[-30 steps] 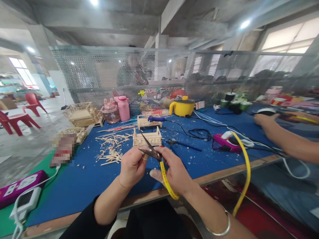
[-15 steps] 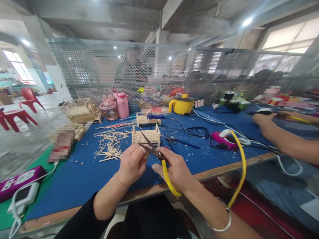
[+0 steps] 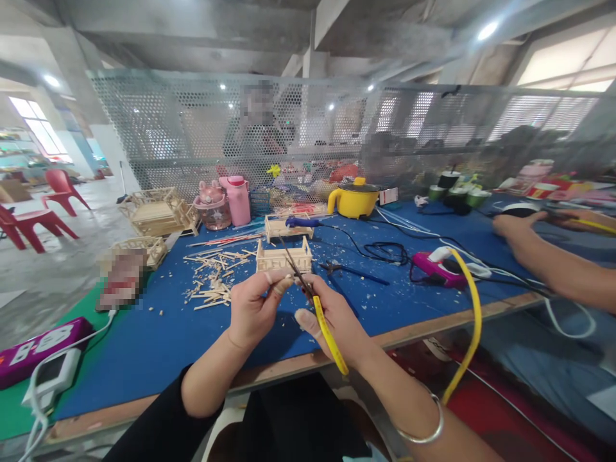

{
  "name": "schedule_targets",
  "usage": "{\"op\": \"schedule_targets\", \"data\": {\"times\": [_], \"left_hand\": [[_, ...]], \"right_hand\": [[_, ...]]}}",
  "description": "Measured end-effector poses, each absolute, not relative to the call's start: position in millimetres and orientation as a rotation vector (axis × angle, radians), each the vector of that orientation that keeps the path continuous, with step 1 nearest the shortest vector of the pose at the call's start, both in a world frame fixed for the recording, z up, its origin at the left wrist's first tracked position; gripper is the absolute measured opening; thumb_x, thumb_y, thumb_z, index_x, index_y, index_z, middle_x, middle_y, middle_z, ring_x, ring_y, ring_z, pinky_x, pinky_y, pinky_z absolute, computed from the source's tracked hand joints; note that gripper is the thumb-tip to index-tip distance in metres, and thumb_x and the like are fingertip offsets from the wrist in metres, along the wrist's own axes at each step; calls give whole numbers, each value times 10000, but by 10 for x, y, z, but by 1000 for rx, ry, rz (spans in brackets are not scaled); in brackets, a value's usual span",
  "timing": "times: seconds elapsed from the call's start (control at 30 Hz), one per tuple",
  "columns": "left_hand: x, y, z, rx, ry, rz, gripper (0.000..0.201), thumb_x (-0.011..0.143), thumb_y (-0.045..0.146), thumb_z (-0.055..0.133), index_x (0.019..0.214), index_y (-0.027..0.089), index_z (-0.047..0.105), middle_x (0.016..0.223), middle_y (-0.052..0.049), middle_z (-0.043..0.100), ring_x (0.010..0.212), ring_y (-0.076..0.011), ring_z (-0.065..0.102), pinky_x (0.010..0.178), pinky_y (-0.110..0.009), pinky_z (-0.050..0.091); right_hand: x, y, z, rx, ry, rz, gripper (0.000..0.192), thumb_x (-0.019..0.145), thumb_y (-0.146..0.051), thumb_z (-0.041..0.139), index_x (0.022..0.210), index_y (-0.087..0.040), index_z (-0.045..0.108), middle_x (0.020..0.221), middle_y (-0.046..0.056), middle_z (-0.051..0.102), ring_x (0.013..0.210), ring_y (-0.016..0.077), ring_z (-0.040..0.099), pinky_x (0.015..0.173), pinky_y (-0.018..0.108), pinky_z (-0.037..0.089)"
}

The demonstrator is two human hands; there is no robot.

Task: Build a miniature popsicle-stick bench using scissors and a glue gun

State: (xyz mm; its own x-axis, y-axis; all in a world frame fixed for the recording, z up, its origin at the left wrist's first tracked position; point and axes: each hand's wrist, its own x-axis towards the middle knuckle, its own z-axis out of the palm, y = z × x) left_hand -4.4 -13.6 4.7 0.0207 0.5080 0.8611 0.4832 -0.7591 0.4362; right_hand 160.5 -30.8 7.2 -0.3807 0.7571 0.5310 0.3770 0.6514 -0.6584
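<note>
Dark scissors [image 3: 299, 277] gripped in right hand [image 3: 337, 321], left hand [image 3: 255, 305] pinching sth tiny, above blue table [image 3: 158, 346].

No text, label or number is legible anywhere.

Single head-worn view, forward and down, close over the blue table [image 3: 158, 346], mesh partition [image 3: 192, 135] beyond.

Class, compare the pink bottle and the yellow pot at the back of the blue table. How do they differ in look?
The pink bottle is tall and narrow; the yellow pot is low and wide. The bottle is pink all over, while the pot is yellow with a dark lid and a yellow knob. The pot has a side handle; none shows on the bottle. Both stand upright on the blue table near the mesh screen.
</note>
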Motion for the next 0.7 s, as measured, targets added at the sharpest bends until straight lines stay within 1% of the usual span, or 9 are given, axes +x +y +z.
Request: {"op": "schedule_targets", "data": {"times": [0.07,0.1,0.2,0.27,0.33,0.53,0.7], "left_hand": [[-56,-134,51,2263,1075,1877,109,824,208,590,853,193,694,800,-22,736,707,-122,679,661,-195,526],[-64,-130,49,2280,1069,1881,117,826,190,578,846,194,693,796,-22,736,713,-124,681,663,-197,528],[-86,-108,32,2324,1028,1932,153,814,128,545,841,183,684,792,-30,734,739,-133,687,688,-211,536],[-95,-98,21,2351,993,1946,165,803,108,537,842,180,680,795,-35,732,743,-135,687,697,-218,539],[-98,-96,17,2369,969,1965,164,800,106,538,840,182,677,797,-35,730,740,-133,686,695,-219,539],[-100,-120,26,2422,1001,1931,158,822,125,526,847,183,671,830,-46,731,785,-137,686,709,-211,531],[-102,-132,31,2466,1060,1938,144,823,156,540,838,184,680,827,-46,734,770,-135,686,700,-200,531]], "right_hand": [[1603,-309,91,-900,-2016,448,485,811,-474,573,1201,-216,445,1113,83,571,995,219,547,875,352,442],[1607,-310,101,-922,-2023,382,508,790,-465,606,1206,-219,448,1131,89,567,1024,231,536,898,372,433],[1631,-311,131,-1008,-2040,191,559,730,-453,678,1194,-215,477,1070,94,585,1004,254,536,893,413,434],[1650,-312,147,-1041,-2048,120,595,703,-462,701,1197,-208,488,1028,95,592,980,264,542,876,426,440],[1665,-315,154,-1042,-2052,106,605,693,-468,707,1196,-213,491,1020,96,596,971,269,550,862,428,448],[1681,-321,142,-976,-2065,225,586,713,-482,680,1202,-231,476,1107,90,588,1025,256,560,876,407,457],[1683,-318,117,-995,-2033,220,561,715,-489,677,1175,-217,505,1092,96,609,1018,257,574,879,409,461]]}}
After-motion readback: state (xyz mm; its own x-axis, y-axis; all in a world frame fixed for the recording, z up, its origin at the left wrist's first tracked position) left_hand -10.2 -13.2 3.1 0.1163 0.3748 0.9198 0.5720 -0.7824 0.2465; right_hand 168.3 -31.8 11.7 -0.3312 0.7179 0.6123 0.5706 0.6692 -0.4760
